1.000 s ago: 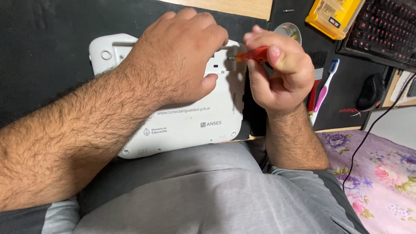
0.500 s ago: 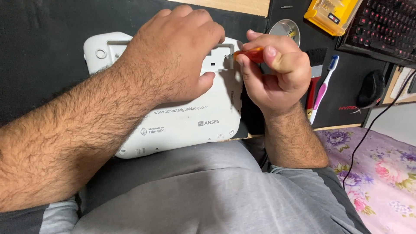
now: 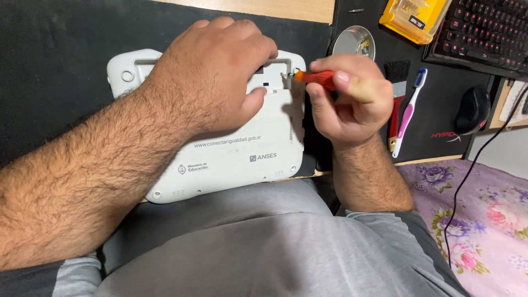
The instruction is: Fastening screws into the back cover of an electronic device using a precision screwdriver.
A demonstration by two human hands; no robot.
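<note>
The white laptop (image 3: 220, 148) lies bottom side up on a black mat (image 3: 60, 60), with its near edge overhanging the front edge of the desk (image 3: 264, 7), directly above the person's lap. The left hand (image 3: 212, 77) is spread flat on the laptop's upper half, palm down, fingers extended toward the far edge and the thumb pressed against the casing near the middle; it grips nothing and simply bears down on the casing. The right hand (image 3: 349, 99) is positioned just off the laptop's right edge and is closed around a screwdriver with a red handle (image 3: 319, 78), pinched between thumb and fingers. The screwdriver lies nearly horizontal, and its metal tip meets the laptop at the upper right corner, next to a small recess in the casing. Whether the tip sits in a screw head cannot be determined. To the right of the laptop, beyond the right hand, a brush with a red handle (image 3: 396, 82) and a toothbrush in pink and white (image 3: 408, 110) lie side by side on the dark desk surface. A small round metal dish (image 3: 353, 41) sits beyond the laptop's upper right corner. Further right of the dish is a yellow tool case (image 3: 413, 19), followed by a black keyboard (image 3: 484, 30) with red-lit keys. A black mouse (image 3: 472, 109) rests to the right of the toothbrush.
</note>
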